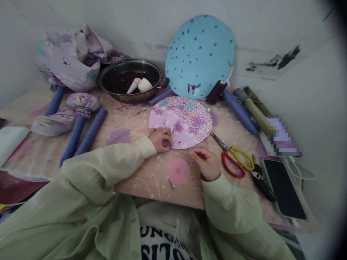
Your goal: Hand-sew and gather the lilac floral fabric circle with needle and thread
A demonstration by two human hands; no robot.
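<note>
The left hand's (160,139) grip pinches the near edge of the floral fabric circle (184,121); the right hand's (207,162) fingertips press together near it; the cloth looks light, limp, best held at its rim

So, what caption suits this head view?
Left hand pinches the round purple floral fabric; right hand rests near red-and-yellow scissors.

Corner of room: pale grey plaster walls (151,25) meeting behind low worktop. Right wall (306,94) bears black smear marks (287,57). Tan wooden worktop (141,173), surface stained with pink blotches and pale streaks, pushed against back wall. Light soft, even, no hard shadows. Picture edges darken at far right.
</note>
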